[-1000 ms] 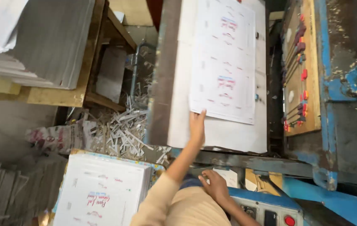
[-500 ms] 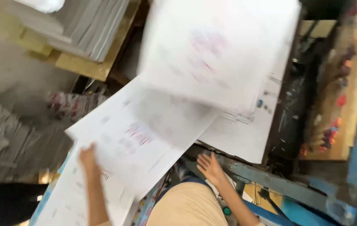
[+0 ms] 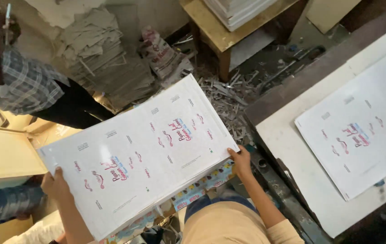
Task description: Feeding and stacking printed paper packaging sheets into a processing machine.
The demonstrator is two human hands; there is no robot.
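Soft, even light, fairly sharp.
We see the white printed sheet (image 3: 143, 153) bright at centre, dim shadows lower right, slight blur toward edges.

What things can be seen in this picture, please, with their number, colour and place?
printed sheet: one, white with small red and blue marks, held at two corners, centre
second printed sheet: one, white, lying flat on the right
board: one, pale, under the second printed sheet
wooden table: one, yellow-brown, top centre, bearing a white paper stack
grey card piles: several, top left
paper strips: many, grey-white, on the floor in the middle
another person: one, checked shirt, far left
left hand: fingers grip the sheet's lower left corner
right hand: fingers grip its right corner
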